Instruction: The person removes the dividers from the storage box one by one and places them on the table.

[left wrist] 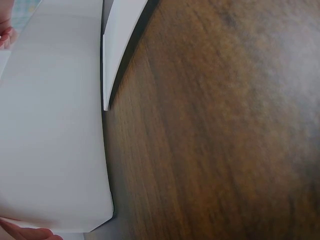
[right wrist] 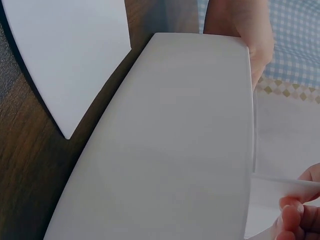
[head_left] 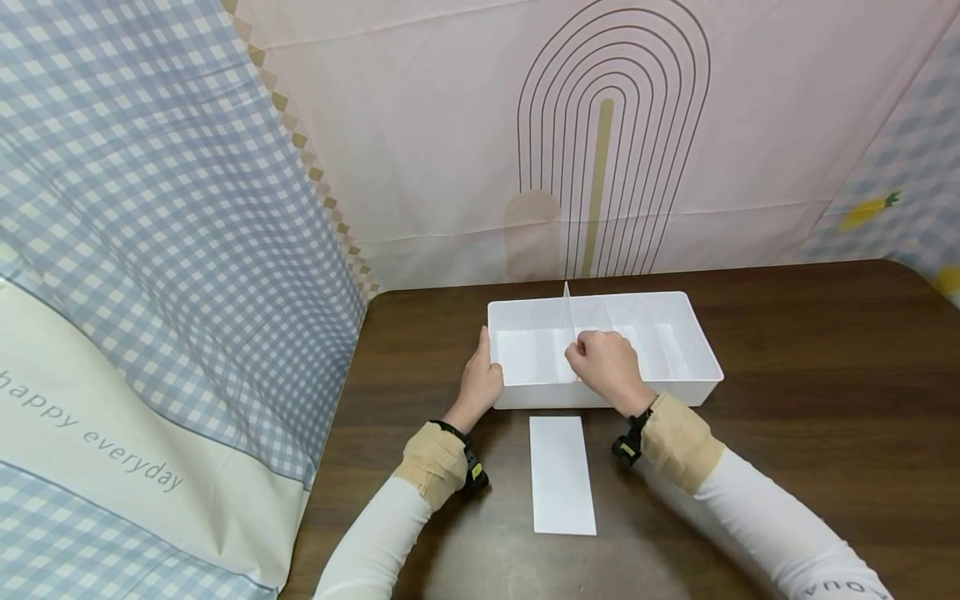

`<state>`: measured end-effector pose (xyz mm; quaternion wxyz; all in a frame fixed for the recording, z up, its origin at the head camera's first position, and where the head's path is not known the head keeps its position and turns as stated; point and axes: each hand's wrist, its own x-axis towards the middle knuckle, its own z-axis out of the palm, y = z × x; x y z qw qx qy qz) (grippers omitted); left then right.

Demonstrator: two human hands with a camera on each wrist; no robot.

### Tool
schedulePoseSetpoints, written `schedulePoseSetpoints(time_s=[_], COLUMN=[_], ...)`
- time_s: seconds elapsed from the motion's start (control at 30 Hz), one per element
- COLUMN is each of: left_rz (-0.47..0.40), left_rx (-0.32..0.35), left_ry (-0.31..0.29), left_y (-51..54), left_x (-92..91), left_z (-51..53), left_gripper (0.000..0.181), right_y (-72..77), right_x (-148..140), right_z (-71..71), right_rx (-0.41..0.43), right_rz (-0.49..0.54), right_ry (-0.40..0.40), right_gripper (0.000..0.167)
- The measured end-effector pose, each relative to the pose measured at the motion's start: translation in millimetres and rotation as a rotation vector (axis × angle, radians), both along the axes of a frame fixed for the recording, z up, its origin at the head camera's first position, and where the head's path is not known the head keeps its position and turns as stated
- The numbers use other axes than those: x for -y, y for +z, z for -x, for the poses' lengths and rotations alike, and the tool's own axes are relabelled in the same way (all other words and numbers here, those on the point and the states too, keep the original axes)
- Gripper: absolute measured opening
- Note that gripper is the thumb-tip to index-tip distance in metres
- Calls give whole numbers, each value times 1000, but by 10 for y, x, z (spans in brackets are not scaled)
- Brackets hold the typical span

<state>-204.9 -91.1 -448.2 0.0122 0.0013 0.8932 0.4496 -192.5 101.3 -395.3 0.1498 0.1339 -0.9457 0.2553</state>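
Two bare hands work at one long white box set lengthwise on a dark wooden table (head_left: 810,358). The left hand (head_left: 477,379) lies against the left end of the box (head_left: 536,397), one finger straight along the outside and the thumb by the rim near the front corner, apparently to steady it; I cannot tell how its hidden fingers lie. The right hand (head_left: 609,362), over the box's middle, has its fingers curled, thumb and fingertips pinching the edge of one thin white divider (head_left: 567,297). That divider stands crosswise inside the box, its far corner poking above the back rim, seemingly held upright so it spans the width. To its right are at least two lower dividers (head_left: 659,340) (the hand hides part of the row). One loose white panel (head_left: 562,477) lies flat just in front, between the forearms, probably kept within reach.
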Motion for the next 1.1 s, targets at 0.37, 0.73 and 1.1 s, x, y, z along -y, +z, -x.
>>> schedulePoseSetpoints(time_s=[0.37,0.73,1.1], left_rz=[13,10,7], left_rx=[-16,-11,-9], left_ry=[-7,-10,-16], left_y=[8,9,9], left_x=[-2,2,2], left_z=[-19,-16,-10], left_gripper=[65,64,65], right_y=[44,62,85], right_x=[-5,-18,-32], right_z=[0,13,17], right_rx=[-3,0,-13], right_rz=[-6,4,8], right_ry=[-10,-4,-2], right_gripper=[35,35,35])
